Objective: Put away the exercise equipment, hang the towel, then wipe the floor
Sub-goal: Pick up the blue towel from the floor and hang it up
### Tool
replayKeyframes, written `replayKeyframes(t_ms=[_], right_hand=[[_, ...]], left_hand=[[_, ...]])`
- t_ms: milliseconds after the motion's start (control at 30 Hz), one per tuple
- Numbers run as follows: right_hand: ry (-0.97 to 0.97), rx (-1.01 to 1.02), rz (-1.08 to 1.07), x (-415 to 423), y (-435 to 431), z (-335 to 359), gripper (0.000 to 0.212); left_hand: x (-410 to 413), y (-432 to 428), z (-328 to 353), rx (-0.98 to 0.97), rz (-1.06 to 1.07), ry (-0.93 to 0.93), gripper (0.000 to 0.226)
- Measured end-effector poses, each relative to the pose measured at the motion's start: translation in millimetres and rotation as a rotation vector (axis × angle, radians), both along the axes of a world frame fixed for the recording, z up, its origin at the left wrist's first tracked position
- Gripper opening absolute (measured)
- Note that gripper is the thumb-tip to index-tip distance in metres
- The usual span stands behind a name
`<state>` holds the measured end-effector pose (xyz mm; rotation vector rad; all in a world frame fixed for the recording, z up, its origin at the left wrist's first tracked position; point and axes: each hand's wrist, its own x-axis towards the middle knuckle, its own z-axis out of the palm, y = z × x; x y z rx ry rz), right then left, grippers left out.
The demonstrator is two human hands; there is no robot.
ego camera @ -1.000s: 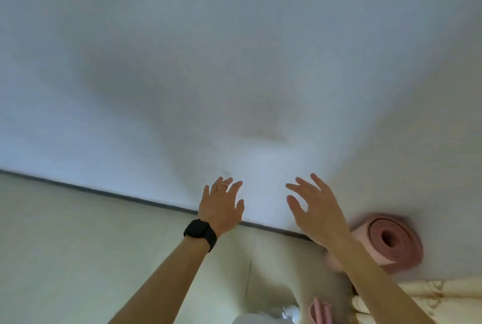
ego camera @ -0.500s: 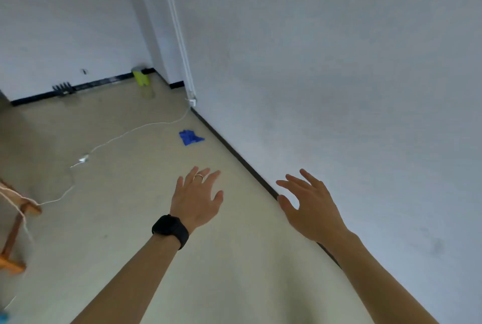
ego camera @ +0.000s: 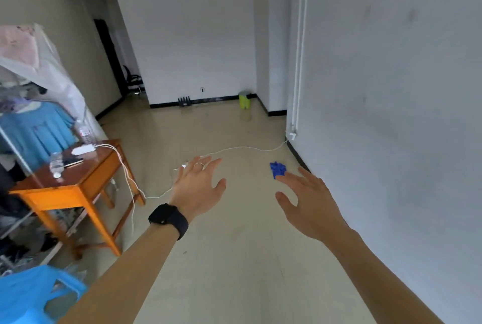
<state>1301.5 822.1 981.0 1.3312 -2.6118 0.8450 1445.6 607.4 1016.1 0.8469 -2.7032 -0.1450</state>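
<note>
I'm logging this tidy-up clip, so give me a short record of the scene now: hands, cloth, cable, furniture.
left hand: open, empty, black watch on wrist
right hand: open, empty
blue cloth: crumpled on floor by right wall, beyond right hand
white cable: trails across floor from right wall to orange table
orange table: left side, plastic bottle on top
bin: yellow-green, far wall

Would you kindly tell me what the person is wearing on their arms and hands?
The left hand has a thin pale ring on one finger, and a black watch with a black strap sits on that wrist. The right hand wears nothing. No sleeves or gloves show.
</note>
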Motion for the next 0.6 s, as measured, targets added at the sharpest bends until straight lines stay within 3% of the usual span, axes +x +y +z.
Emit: replayKeyframes(t_ms=[267, 600], right_hand=[[0.132, -0.035, 0.074, -91.6, -198.1, 35.6, 0.043], [0.145, 0.037, 0.065, -206.1, -410.4, 24.1, 0.040]], left_hand=[[-54.6, -176.8, 32.5, -0.015, 0.104, 0.047, 0.054], [-150.8, -400.8, -6.9, 0.018, 0.116, 0.046, 0.053]])
